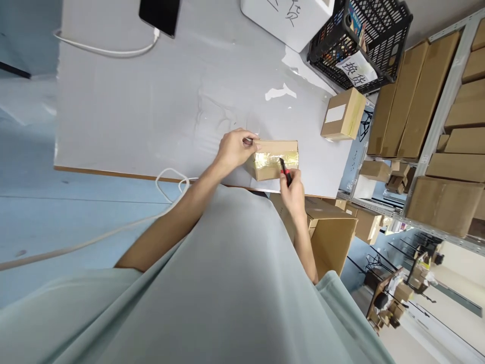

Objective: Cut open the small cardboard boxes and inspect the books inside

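Observation:
A small cardboard box (271, 174) sits near the front edge of the table, with shiny yellowish tape (267, 160) across its top. My left hand (235, 147) grips the box at its left end, thumb and fingers closed on the upper corner. In my right hand (293, 194) is a red and black utility knife (287, 176), held at the box's near right side. Its tip is over the tape; whether the blade touches or cuts the tape I cannot tell.
On the grey table (132, 111) stand another taped box (343, 115), a white bin (288, 20) and a black crate (322, 53). A phone (159, 15) with a white cable lies far left. An open carton (333, 242) is below the edge; shelves (435, 121) of boxes stand right.

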A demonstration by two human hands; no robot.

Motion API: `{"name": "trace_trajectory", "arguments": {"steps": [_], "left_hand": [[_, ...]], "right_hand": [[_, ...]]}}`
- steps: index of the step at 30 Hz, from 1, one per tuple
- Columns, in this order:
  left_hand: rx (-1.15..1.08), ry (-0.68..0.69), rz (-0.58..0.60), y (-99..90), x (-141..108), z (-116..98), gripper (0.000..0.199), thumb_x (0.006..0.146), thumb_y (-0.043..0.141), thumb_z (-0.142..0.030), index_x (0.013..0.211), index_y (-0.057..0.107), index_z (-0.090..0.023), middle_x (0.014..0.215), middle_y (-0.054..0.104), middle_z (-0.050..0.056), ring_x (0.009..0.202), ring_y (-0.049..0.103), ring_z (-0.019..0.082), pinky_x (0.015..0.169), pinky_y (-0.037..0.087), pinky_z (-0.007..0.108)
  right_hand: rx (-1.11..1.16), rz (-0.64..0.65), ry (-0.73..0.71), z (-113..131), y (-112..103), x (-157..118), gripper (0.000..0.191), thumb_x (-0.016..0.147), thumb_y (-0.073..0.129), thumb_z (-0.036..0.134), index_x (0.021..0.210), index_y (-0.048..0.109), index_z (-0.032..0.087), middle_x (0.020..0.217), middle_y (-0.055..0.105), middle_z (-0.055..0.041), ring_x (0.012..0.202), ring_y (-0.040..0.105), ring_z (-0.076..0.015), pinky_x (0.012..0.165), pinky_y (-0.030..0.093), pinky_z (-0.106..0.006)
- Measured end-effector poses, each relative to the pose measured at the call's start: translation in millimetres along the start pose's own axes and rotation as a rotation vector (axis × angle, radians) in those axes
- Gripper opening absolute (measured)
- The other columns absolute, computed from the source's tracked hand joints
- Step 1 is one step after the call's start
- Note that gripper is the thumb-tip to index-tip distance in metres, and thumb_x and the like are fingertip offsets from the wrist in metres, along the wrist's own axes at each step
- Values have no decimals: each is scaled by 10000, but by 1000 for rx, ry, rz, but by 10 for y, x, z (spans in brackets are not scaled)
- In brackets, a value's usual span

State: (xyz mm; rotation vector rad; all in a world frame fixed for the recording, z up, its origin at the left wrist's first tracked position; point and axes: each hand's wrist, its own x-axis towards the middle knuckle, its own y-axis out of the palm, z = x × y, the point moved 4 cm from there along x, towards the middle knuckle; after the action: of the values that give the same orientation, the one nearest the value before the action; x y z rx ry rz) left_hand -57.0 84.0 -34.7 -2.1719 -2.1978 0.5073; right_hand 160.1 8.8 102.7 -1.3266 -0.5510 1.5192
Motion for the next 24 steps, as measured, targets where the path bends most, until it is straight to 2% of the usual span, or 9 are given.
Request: {"name": "trace_trajectory", "arguments": {"steps": [3,7,12,17,21,24], "left_hand": [[-46,-25,15,25,-3,24,341,876,868,-312,1203,909,-223,1173,851,65,962,793,255,943,680,389],[-84,-56,14,34,-1,28,311,875,875,-306,1171,927,-226,1181,860,62,952,795,252,945,671,389],[-117,-43,10,50,7,41,301,877,875,-301,1162,934,-228,1143,859,55,963,785,251,961,651,385],[-151,-82,4,68,-31,8,291,849,878,-280,1128,940,-228,1127,854,49,914,758,226,927,634,361],[-159,-125,-29,73,-69,-49,271,824,871,-260,1085,942,-242,1088,850,39,899,747,216,895,620,334],[-161,-145,-50,88,-81,-73,267,809,855,-236,1063,940,-236,1079,851,37,890,746,210,893,620,331]], "right_hand": [[-77,117,-123,360,132,-82,414,1225,388,424,1495,646,244,1210,875,-105,1102,844,-300,942,588,-334],[-265,148,-135,659,195,-67,481,1246,330,409,1562,663,264,1239,876,-111,1139,837,-324,930,582,-338],[-292,164,-112,748,206,-79,474,1249,333,387,1520,700,260,1216,876,-98,1106,827,-314,927,579,-335],[-389,185,-49,829,233,-65,485,1251,339,366,1589,668,248,1250,871,-128,1162,816,-326,966,578,-355],[-430,181,-1,958,208,-80,436,1238,416,338,1558,696,239,1241,869,-139,1192,805,-326,992,583,-371],[-453,213,52,957,212,-161,403,1225,473,324,1524,731,244,1239,871,-139,1201,807,-322,993,591,-370]]}}
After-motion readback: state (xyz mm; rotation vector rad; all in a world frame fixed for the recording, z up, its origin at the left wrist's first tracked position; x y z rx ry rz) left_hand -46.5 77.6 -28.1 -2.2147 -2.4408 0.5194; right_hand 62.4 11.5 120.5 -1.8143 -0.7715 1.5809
